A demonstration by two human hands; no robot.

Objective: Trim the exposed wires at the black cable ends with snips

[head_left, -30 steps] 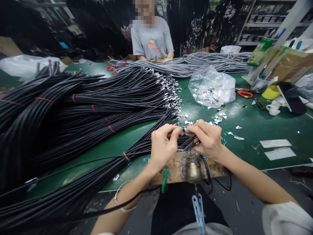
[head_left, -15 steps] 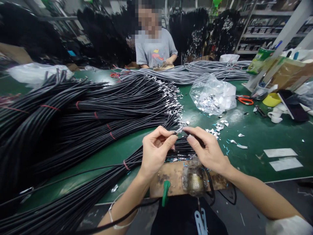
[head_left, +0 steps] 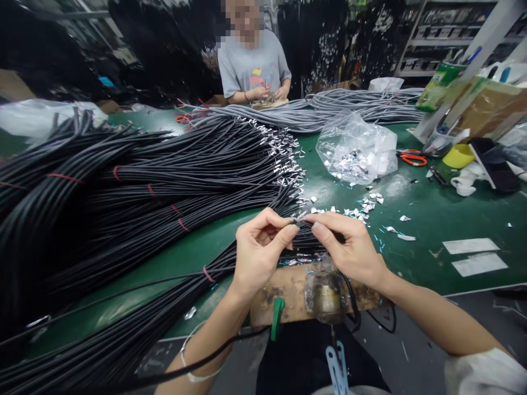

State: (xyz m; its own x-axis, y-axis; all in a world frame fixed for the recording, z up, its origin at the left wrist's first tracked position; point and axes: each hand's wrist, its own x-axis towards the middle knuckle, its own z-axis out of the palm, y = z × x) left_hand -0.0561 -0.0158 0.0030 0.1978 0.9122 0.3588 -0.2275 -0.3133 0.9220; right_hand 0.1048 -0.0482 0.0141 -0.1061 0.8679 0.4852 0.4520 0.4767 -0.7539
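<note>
Drifting slightly down-frame, left hand [head_left: 257, 249] and right hand [head_left: 349, 249] are pinching one cable tip [head_left: 300, 218] at centre, risking its slipping among loose foil scraps [head_left: 362, 206]

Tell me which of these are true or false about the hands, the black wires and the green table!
1. Both hands, left hand and right hand, pinch the foil-tipped end of a thin black cable. True.
2. The clear plastic bag of silver foil scraps lies on the green table top. True.
3. The orange-handled scissors are in the right hand. False: they lie on the table beyond the bag.
4. The long grey cables are bundled under the left hand. False: they lie far across the table, near another person.
</note>
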